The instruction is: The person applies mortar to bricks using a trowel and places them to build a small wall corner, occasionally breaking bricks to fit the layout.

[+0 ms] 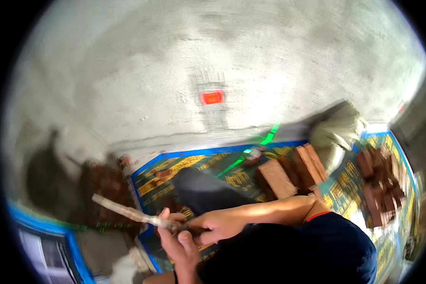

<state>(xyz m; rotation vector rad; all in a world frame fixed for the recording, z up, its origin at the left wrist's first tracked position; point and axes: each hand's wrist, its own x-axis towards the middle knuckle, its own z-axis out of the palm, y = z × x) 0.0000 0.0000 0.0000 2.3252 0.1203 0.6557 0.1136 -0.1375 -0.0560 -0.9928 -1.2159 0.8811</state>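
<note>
Two hands (pixel 177 244) meet at one pale tool (pixel 123 209)

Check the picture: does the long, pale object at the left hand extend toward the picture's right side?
No, the long, pale object extends leftward from the left hand.

The pale tool (pixel 121 209) is blurred, its near end hidden at the right hand (pixel 221 224).

Pale tan stick (pixel 123 209), brown bricks (pixel 278 180), green sheet (pixel 343 189) patterned yellow
</note>
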